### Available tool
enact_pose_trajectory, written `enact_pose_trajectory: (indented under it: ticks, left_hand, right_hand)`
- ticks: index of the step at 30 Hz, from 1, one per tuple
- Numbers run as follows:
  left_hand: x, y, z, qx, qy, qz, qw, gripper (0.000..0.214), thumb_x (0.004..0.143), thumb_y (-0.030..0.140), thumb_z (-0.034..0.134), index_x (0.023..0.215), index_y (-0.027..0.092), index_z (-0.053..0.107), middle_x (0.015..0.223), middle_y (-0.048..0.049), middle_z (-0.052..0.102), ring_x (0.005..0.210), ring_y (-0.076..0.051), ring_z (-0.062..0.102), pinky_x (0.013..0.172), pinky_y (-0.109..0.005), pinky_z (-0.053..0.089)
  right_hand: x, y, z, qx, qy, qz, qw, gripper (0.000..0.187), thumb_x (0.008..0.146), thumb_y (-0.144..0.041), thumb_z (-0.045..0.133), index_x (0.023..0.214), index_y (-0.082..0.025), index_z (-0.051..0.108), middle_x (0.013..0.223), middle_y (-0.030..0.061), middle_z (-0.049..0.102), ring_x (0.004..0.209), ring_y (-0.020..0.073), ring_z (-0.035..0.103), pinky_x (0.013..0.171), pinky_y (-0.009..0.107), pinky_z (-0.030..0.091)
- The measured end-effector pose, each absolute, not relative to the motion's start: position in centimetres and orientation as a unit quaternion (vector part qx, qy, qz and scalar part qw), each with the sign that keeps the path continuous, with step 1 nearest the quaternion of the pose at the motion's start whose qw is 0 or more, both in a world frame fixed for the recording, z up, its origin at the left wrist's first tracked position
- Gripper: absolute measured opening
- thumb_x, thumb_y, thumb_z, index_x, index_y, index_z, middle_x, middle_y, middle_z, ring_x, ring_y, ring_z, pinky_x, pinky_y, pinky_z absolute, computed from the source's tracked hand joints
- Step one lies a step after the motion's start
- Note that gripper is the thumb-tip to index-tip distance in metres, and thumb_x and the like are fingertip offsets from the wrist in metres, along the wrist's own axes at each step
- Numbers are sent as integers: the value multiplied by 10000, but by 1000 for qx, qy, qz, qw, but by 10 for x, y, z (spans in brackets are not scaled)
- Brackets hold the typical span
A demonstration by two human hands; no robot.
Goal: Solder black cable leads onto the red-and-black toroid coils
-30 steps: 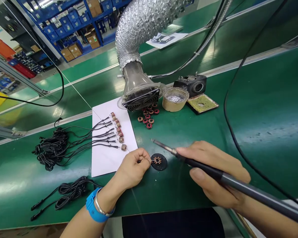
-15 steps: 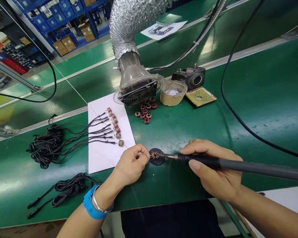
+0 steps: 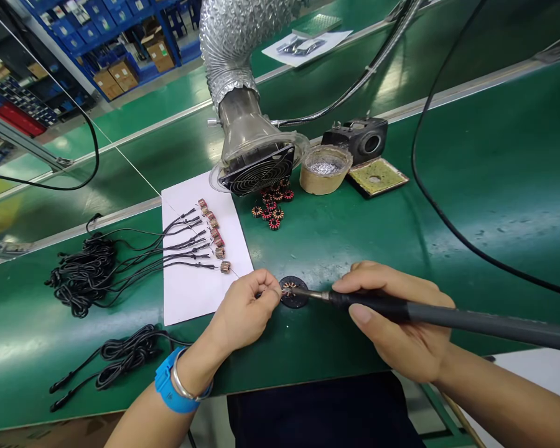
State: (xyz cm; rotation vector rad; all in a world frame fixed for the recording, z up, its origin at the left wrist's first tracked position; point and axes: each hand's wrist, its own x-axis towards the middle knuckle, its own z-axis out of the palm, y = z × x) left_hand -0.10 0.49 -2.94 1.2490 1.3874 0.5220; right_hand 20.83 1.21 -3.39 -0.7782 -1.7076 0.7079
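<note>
My right hand (image 3: 401, 317) is wrapped round the dark handle of a soldering iron (image 3: 378, 305). The iron's tip rests on a small wound toroid coil (image 3: 289, 289), which lies on a round black pad (image 3: 295, 301). At the coil's left edge, the thumb and fingertips of my left hand (image 3: 252, 305) are pinched together. A thin pale wire (image 3: 135, 167) slants down from the upper left across the white sheet (image 3: 191, 295) towards this pinch. Under my left wrist runs a black cable (image 3: 175, 340); its end is hidden by my hand.
Several coils with black leads (image 3: 224, 267) lie on the sheet, their cables (image 3: 86, 274) bundled leftward. Loose coils (image 3: 274, 213) sit below the fume extractor hood (image 3: 261, 168). Beyond stand a tub of metal shavings (image 3: 324, 177), a yellow sponge tray (image 3: 378, 178) and a black iron holder (image 3: 359, 140).
The soldering iron and my right hand have shifted slightly left, and the tip covers more of the coil. My left hand keeps its pinch. The whole view has shifted a little.
</note>
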Motion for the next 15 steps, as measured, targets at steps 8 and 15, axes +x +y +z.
enact_pose_trajectory:
  ticks: [8,15]
  left_hand:
    - [0,5,-27,522,590,220,575,146,876,256,458,755,186,501,539,79,392,494,-85,320,486,-213,258]
    - [0,5,-25,522,595,216,572,126,850,250,466,747,185,499,542,75,395,494,-87,329,484,-210,263]
  right_hand:
    - [205,9,-32,-292,-724,292,552,226,761,-115,519,951,-185,619,611,17,555,474,132,464,447,296,370]
    - [203,8,-29,-263,-750,273,541,259,730,-101,511,950,-181,623,578,11,520,454,134,445,443,298,346]
